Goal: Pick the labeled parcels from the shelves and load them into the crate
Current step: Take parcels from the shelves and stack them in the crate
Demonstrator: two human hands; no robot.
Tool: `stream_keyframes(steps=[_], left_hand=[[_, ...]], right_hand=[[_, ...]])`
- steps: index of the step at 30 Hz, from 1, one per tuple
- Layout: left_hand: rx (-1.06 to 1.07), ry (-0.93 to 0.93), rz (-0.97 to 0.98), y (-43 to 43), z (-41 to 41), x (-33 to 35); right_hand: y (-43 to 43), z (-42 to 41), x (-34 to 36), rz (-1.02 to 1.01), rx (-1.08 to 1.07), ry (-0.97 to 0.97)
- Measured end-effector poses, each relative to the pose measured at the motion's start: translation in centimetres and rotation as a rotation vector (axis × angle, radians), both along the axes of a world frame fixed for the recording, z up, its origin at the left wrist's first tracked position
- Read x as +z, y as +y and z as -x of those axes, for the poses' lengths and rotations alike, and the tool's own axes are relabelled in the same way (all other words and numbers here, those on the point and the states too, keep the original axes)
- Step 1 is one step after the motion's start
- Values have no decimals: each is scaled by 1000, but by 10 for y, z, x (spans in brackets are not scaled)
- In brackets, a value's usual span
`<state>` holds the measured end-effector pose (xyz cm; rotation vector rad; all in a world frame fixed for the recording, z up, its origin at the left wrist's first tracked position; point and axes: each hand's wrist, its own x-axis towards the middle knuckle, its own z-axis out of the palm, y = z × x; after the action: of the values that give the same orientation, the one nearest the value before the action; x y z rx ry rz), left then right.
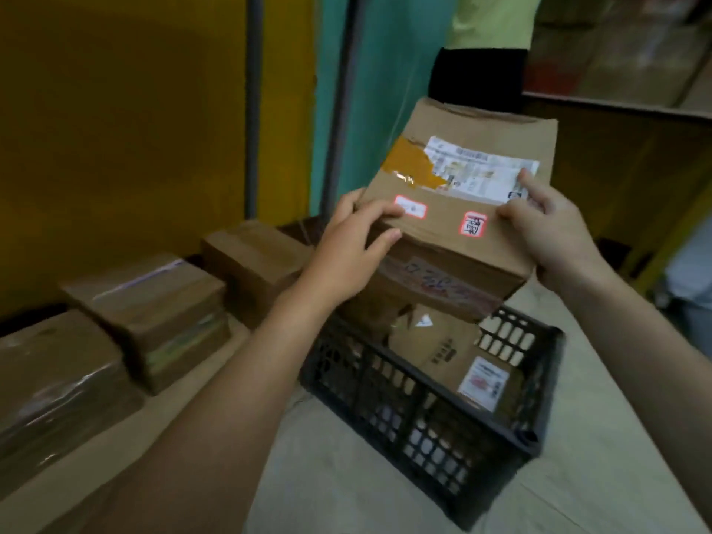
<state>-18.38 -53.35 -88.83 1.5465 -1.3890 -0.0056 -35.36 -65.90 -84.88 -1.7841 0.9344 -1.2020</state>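
Parcel: a brown parcel (454,210) is held between both hands, clear of any surface, tilted with its near edge low. The white label (481,171) and two red-edged stickers (410,206) are turned up.
Left hand: the left hand (346,244) is wrapped round the near-left corner, fingers laid over the top face and the front edge.
Right hand: the right hand (554,233) is clamped on the near-right corner, thumb pressed on the label's end. The fingers are hidden under the parcel.
Reason for hold: a two-corner grip is judged to suit a wide, flat parcel. The label is probably kept up so it can be read.
Crate: the black slatted crate (404,418) is set directly below the hands, which suggests the parcel is about to be lowered in.
Inside crate: one labelled carton (462,364) is seen lying flat, partly covered by the held parcel. Room beside it cannot be judged.
Boxes: taped boxes (154,314) are lined up left of the left forearm, on a low ledge.
Surface: the crate rests on a pale floor (346,475) under and ahead of the forearms.
Room: a yellow wall (115,109) lies beyond the left hand, a teal wall (385,71) beyond the parcel and a blurred shelf (616,106) beyond the right hand.
Bystander: a person in a green top (493,21) is partly seen behind the parcel.
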Motion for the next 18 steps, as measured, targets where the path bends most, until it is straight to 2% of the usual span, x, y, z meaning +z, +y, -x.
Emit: stream_keyframes(steps=[6,9,12,18], left_hand=[[-231,7,-196,-89,64,-34],[-276,21,-300,-109,81,-68],[-248,52,-393,-109,71,-109],[-85,24,-484,-114,38,-173]], right_hand=[[-61,85,-48,-164,-256,-28],[-74,106,-82,-232,-278,70],[-82,95,-118,-264,-228,185],[-92,51,-191,-409,-103,251]])
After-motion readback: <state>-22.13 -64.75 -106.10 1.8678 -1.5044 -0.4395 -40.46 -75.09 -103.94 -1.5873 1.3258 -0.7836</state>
